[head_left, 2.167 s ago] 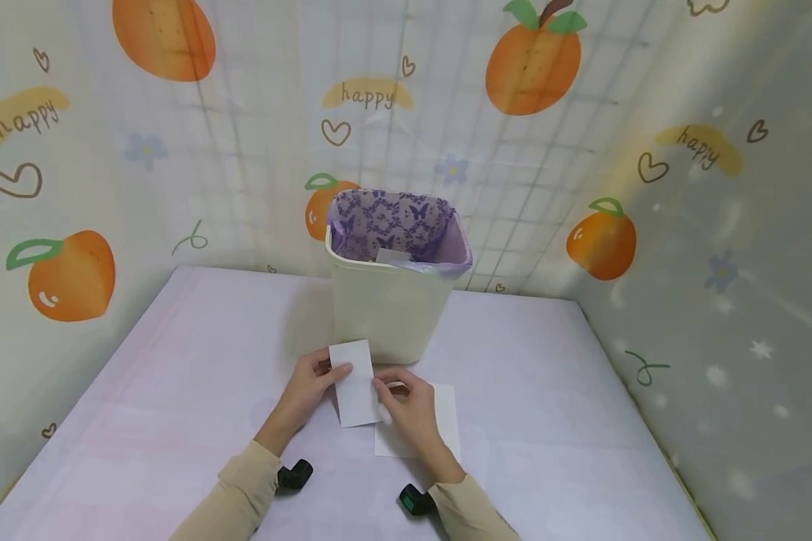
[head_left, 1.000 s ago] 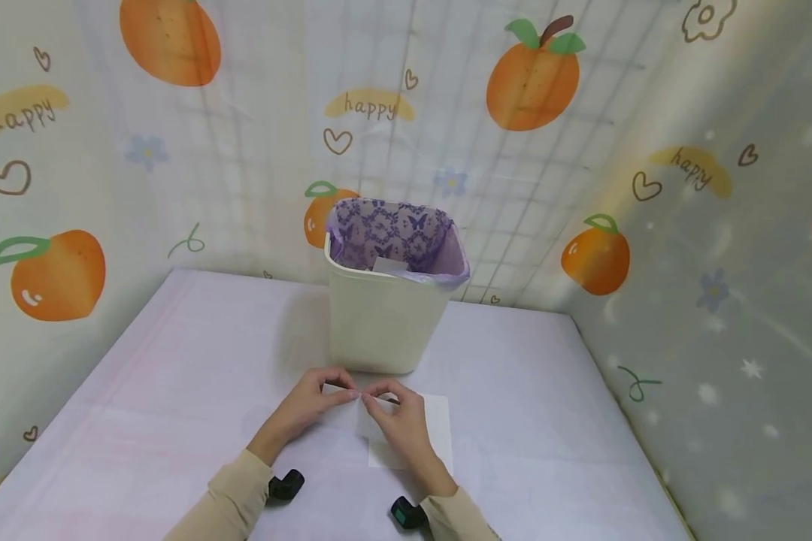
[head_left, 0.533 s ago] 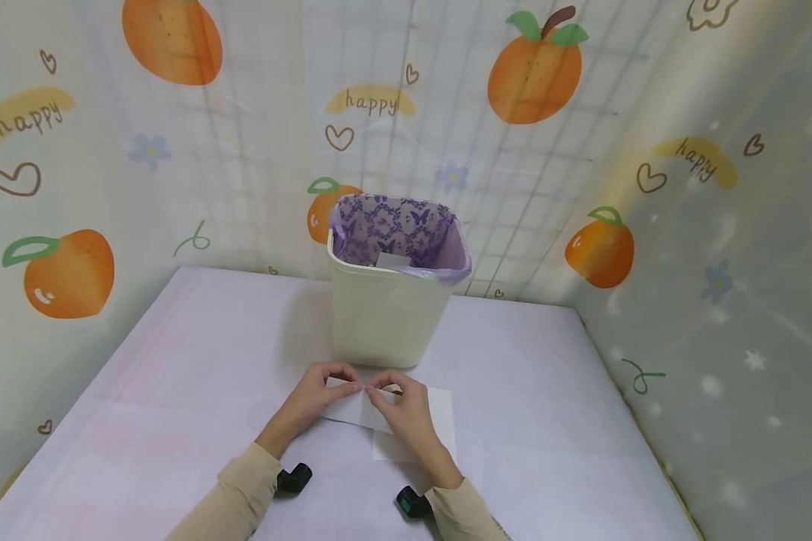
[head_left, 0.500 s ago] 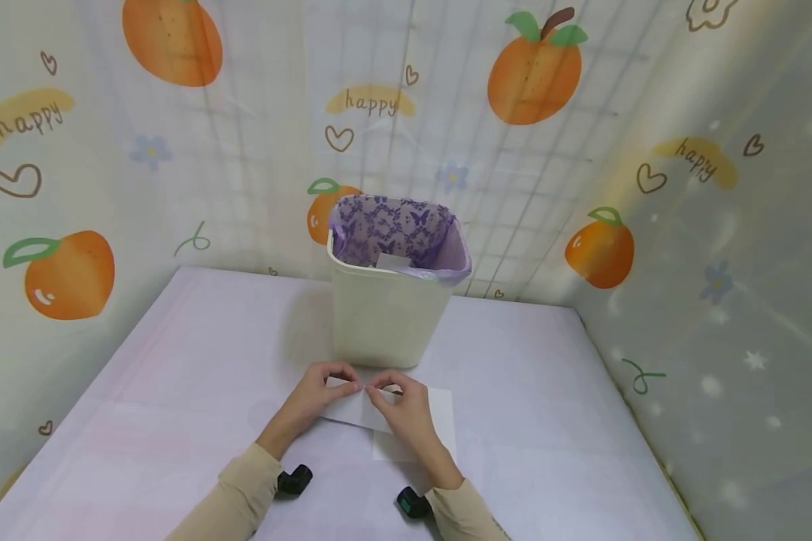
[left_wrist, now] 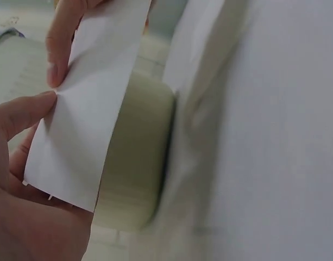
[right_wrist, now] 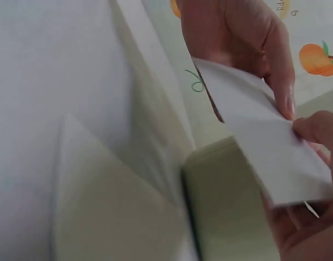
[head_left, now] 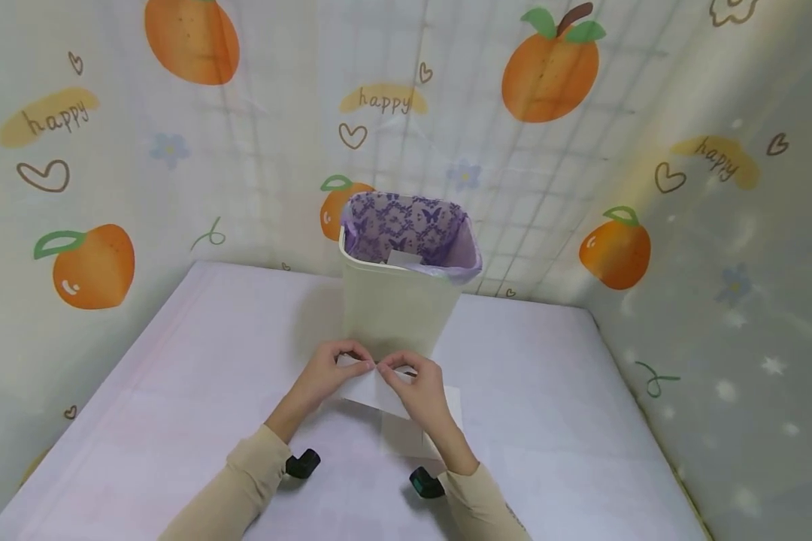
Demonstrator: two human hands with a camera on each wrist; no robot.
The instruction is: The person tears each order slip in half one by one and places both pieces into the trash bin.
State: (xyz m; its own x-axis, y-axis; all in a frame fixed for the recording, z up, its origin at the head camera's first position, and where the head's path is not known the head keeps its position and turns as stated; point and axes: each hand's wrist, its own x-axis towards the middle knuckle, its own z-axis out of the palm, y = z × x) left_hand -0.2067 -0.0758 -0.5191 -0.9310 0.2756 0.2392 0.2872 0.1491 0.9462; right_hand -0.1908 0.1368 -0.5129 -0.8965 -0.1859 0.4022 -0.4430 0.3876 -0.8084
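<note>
My left hand point(head_left: 323, 377) and my right hand point(head_left: 425, 392) pinch a folded white sheet of paper point(head_left: 368, 391) along its upper long edge. Their thumbs meet side by side at the middle of that edge. In the left wrist view the strip of paper point(left_wrist: 87, 114) dents slightly where the left thumb point(left_wrist: 33, 109) presses. The right wrist view shows the same paper point(right_wrist: 258, 130) between both hands, with fingers behind it. Below the hands, another white sheet point(head_left: 402, 436) lies on the table, partly covered by the right hand and the held paper.
A cream trash bin point(head_left: 395, 304) with a purple patterned liner point(head_left: 406, 225) stands just beyond the hands. A piece of white paper point(head_left: 404, 258) shows inside it. The pale table point(head_left: 534, 391) is enclosed by printed curtains point(head_left: 277, 150). Black wrist cameras point(head_left: 303, 463) sit on both sleeves.
The held paper was upright in the left hand and has been turned sideways. The right hand moved over to meet the left thumb at its top edge. Both hands have risen slightly from the table.
</note>
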